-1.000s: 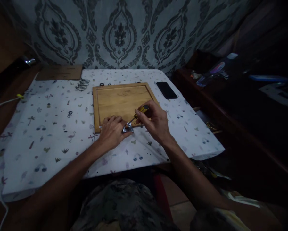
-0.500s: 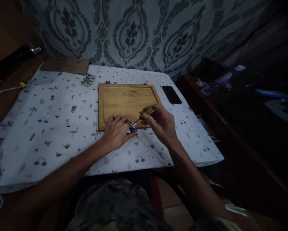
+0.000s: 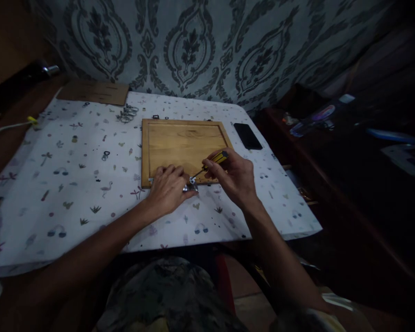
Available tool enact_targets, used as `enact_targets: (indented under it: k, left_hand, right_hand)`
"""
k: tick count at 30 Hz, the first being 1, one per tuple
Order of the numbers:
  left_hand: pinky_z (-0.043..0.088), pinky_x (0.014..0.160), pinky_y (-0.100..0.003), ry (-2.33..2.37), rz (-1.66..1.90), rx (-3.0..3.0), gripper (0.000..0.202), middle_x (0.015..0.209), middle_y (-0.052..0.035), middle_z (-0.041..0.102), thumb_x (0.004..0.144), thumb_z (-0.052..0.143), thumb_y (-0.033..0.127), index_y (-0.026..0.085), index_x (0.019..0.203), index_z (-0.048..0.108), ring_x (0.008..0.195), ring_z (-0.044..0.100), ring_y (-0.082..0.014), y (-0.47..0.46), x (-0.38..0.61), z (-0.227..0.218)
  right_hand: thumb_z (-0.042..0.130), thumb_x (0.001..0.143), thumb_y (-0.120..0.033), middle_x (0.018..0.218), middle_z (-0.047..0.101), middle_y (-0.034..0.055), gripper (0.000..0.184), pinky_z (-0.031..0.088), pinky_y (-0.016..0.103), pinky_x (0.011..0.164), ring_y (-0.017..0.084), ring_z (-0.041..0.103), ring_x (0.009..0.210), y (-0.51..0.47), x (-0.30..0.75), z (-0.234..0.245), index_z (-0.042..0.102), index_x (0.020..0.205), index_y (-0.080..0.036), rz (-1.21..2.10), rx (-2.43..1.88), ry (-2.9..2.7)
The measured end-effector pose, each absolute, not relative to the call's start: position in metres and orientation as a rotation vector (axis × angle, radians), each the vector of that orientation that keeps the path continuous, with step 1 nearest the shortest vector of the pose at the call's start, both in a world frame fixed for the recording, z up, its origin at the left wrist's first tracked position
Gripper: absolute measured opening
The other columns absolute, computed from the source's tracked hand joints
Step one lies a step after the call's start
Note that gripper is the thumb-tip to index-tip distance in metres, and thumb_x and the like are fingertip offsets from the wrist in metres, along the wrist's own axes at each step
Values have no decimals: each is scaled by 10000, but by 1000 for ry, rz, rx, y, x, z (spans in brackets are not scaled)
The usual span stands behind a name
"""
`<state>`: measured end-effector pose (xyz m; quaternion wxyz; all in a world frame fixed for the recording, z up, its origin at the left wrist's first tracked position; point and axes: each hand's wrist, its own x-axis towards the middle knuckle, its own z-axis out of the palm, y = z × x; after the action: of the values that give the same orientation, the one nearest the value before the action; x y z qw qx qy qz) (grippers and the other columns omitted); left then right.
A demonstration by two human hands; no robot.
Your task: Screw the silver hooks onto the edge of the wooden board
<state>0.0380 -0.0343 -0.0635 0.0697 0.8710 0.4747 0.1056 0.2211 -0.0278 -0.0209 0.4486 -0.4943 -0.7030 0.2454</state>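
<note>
A wooden framed panel (image 3: 184, 143) lies flat on the table. My left hand (image 3: 169, 186) is closed at its near edge, the fingers on the wood and the thumb below, pinching a small shiny metal latch (image 3: 190, 187) that is partly hidden. My right hand (image 3: 233, 177) is closed around the handle of a yellow and black screwdriver (image 3: 217, 159). The screwdriver slants down to the left, its tip at the metal latch. Whether the tip sits in a screw is too small to tell.
A black phone (image 3: 248, 136) lies right of the panel. Behind on the left are several metal latches (image 3: 127, 113) and a cardboard sheet (image 3: 93, 93). Small hardware (image 3: 105, 156) lies on the patterned tablecloth (image 3: 89, 193). A white cable (image 3: 6, 129) runs along the left edge.
My right hand and the screwdriver's handle have shifted slightly to the right, with the tip staying at the latch. My left hand has kept its place.
</note>
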Motion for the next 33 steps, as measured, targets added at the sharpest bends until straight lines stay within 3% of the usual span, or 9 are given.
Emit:
enact_targets:
  k: [8, 27, 33]
  left_hand:
    - [392, 944, -462, 1438, 297, 2586, 395, 1118, -107, 673, 940, 643, 537, 178, 1086, 720, 1127, 574, -318, -34, 39, -61]
    - [391, 953, -474, 1419, 333, 2571, 369, 1129, -104, 673, 958, 627, 512, 184, 1107, 710, 1125, 568, -318, -34, 38, -63]
    - [395, 944, -451, 1436, 310, 2577, 368, 1128, -95, 677, 950, 642, 514, 191, 1113, 708, 1131, 580, -308, -35, 38, -59]
  right_hand:
    - [654, 933, -513, 759, 715, 9, 327, 536, 231, 568, 144, 716, 648, -23, 228, -14, 649, 949, -186, 648, -1168, -1967]
    - [637, 936, -545, 677, 687, -7, 345, 509, 265, 558, 144, 693, 584, -30, 216, -20, 599, 835, -217, 413, -1238, -1871]
    - [704, 892, -530, 677, 665, -21, 337, 512, 249, 517, 130, 678, 551, -31, 214, -22, 607, 824, -214, 537, -1180, -1753]
